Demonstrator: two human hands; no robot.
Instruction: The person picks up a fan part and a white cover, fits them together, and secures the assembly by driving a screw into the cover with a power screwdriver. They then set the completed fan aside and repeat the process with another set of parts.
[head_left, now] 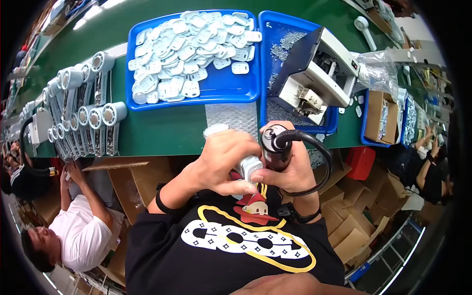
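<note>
My left hand (223,160) is closed around a white handle part (248,166), fingers curled over its top, wrist bent inward just in front of my chest. My right hand (287,169) is wrapped tight around a black electric screwdriver (273,142), tip touching the part, its cable looping right. Beyond my grip sits a blue tray (216,91) of white plates; right of it a grey screw feeder (319,73). Below right, brown cardboard boxes (351,231).
</note>
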